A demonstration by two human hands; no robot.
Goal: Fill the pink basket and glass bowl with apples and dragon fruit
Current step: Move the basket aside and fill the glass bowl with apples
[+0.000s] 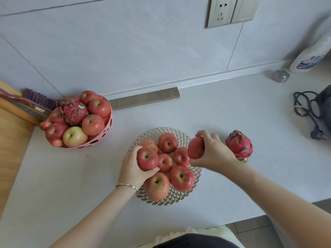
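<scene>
A glass bowl (180,196) with a cut pattern stands mid-counter and holds several red apples. My left hand (131,169) grips a red apple (147,159) at the bowl's left side. My right hand (213,153) holds another red apple (196,148) above the bowl's right rim. A loose dragon fruit (240,146) lies on the counter just right of my right hand. The pink basket (100,138) at the left is piled with several apples and one dragon fruit (74,112).
A wooden board (10,140) with a knife and a brush sits at the far left. A grey strip (143,98) lies along the wall. At the right are a black cable with plug (308,115), a small metal jar (280,76) and a white bottle (308,59).
</scene>
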